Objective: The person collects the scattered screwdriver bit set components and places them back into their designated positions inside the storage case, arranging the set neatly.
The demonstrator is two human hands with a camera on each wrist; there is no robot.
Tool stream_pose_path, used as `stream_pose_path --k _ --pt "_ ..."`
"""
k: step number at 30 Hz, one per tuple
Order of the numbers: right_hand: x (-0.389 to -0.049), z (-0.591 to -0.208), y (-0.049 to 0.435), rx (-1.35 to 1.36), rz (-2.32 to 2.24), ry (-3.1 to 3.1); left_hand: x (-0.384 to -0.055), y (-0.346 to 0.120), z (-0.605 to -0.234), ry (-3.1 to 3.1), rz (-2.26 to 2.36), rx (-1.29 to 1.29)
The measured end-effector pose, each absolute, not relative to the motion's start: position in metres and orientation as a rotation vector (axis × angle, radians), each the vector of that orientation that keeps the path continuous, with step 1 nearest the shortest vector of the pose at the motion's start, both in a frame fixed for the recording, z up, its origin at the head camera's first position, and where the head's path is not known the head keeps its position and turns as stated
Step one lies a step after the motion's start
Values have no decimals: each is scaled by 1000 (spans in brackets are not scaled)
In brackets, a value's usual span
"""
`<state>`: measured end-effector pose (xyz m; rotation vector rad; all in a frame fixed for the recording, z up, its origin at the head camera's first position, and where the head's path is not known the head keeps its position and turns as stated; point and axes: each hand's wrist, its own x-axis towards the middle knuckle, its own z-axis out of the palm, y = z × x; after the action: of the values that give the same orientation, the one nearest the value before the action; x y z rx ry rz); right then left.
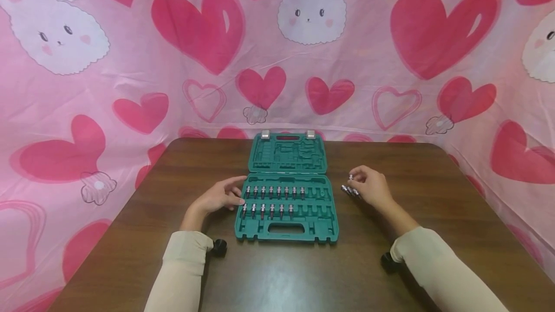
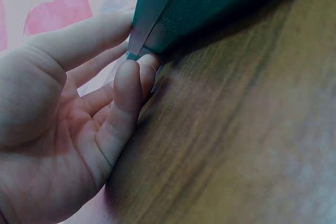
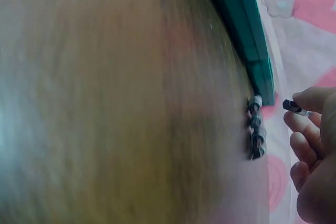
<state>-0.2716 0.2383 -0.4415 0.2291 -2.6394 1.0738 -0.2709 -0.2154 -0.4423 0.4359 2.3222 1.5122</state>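
A green tool case [image 1: 287, 229] lies with its lid folded back on the table. Two rows of bit sockets [image 1: 271, 210] stand in its slots, with vacant slots at the right end of each row. Against the case's left edge rests my left hand [image 1: 220, 194], its index finger touching the rim and the other fingers loosely bent. To the right of the case, my right hand [image 1: 372, 188] pinches a single bit socket [image 3: 295, 107] between thumb and index finger, above the table. Several loose bit sockets [image 3: 256, 129] lie below that hand, close to the case's side.
The brown wooden table [image 1: 277, 278] extends around the case on all sides. The open lid [image 1: 288, 153] has moulded recesses and two metal latches. A pink heart-and-rabbit cloth [image 1: 277, 52] hangs behind and beside the table. Each wrist wears a small black camera.
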Motion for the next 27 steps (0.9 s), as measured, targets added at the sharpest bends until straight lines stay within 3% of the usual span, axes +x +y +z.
stream_pose_path --k 27 --pt "-263 -440 195 352 1193 -2718 -267 -213 -436 2335 1502 431"
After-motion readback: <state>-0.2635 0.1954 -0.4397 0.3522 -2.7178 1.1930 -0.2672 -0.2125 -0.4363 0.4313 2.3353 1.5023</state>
